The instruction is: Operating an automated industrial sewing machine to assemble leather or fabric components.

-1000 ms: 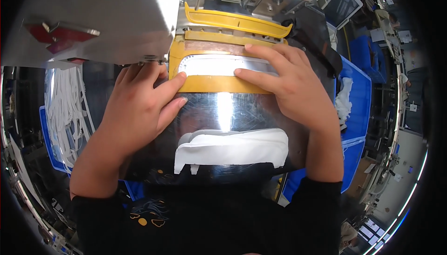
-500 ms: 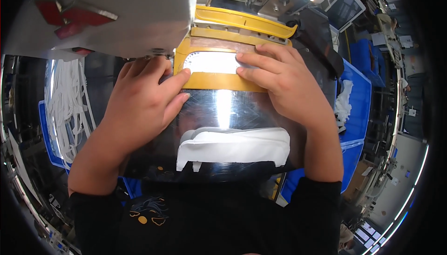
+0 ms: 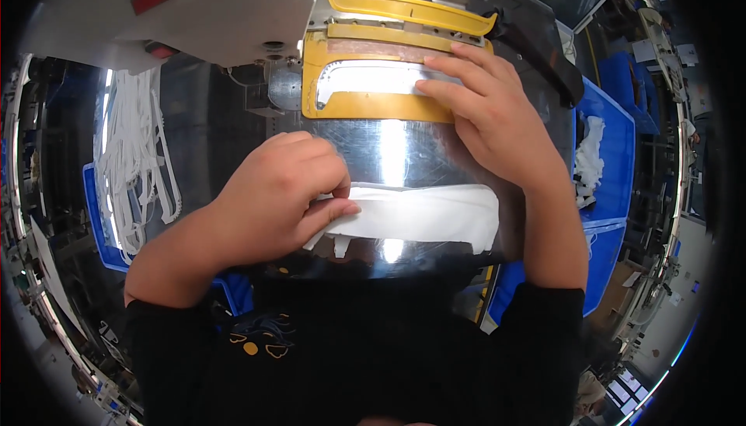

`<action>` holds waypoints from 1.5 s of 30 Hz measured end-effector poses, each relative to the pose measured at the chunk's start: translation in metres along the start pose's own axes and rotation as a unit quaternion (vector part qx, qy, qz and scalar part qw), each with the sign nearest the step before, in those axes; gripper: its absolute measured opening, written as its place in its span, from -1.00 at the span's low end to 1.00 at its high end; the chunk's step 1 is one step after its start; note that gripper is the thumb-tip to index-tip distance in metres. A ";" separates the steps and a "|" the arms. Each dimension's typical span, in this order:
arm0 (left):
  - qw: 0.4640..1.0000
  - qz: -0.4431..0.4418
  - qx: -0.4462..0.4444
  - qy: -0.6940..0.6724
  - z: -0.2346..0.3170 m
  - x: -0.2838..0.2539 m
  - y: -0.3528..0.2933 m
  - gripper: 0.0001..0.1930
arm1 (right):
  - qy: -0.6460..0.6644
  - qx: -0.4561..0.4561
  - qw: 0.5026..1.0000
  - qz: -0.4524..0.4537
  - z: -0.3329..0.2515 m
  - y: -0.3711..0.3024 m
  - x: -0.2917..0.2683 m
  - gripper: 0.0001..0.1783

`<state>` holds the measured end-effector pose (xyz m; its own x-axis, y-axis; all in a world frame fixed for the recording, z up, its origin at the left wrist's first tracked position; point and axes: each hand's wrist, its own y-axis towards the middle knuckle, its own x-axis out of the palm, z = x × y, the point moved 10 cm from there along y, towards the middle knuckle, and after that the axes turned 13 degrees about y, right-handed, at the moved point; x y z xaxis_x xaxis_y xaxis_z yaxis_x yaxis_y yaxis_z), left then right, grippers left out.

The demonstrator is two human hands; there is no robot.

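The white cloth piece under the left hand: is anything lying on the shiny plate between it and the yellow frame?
Nothing visible lies between them. The white cloth piece, pinched at its end by the left hand, is parted from the yellow frame only by bare shiny plate. The right hand rests on the frame's right end.

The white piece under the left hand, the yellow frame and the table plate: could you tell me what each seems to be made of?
White piece: soft fabric, matte, by its limp folded edges. Yellow frame: probably rigid plastic, smooth with moulded edges, though painted metal is possible. Table plate: polished metal, since it mirrors the overhead light. The left hand pinches the fabric.
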<state>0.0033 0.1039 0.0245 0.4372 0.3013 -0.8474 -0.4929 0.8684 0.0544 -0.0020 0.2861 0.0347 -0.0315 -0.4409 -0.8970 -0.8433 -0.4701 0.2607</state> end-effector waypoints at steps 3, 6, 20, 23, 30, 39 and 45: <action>1.000 0.015 0.005 -0.005 -0.001 0.002 0.001 -0.75 | 0.028 -0.016 0.999 0.005 -0.009 0.001 -0.001 -0.53; 0.998 0.047 0.023 0.019 0.002 -0.003 0.002 -0.77 | 0.089 -0.044 0.995 0.002 -0.025 0.005 -0.004 -0.56; 0.961 0.020 0.049 -0.271 0.017 -0.030 -0.012 -0.88 | 0.491 0.020 0.848 -0.198 -0.062 -0.007 -0.010 -0.53; 0.864 0.094 0.001 -0.494 0.001 -0.032 -0.017 -0.85 | 0.527 -0.022 0.827 -0.194 -0.051 -0.022 -0.033 -0.72; 0.921 0.149 -0.195 -0.304 -0.055 -0.028 -0.008 -0.75 | 0.518 0.308 0.798 -0.019 0.052 -0.035 -0.015 -0.72; 0.977 0.188 -0.098 0.016 -0.048 -0.029 0.013 -0.66 | 0.385 0.392 0.834 0.055 0.098 -0.038 0.006 -0.67; 0.976 0.149 -0.120 0.105 -0.055 -0.023 0.017 -0.64 | 0.326 0.409 0.851 0.043 0.102 -0.039 0.006 -0.65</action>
<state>-0.0563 0.0897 0.0155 0.0968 0.4166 -0.9039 -0.7469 0.6307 0.2106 -0.0242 0.3796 -0.0173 -0.0330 -0.9028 -0.4289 -0.9526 0.1582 -0.2597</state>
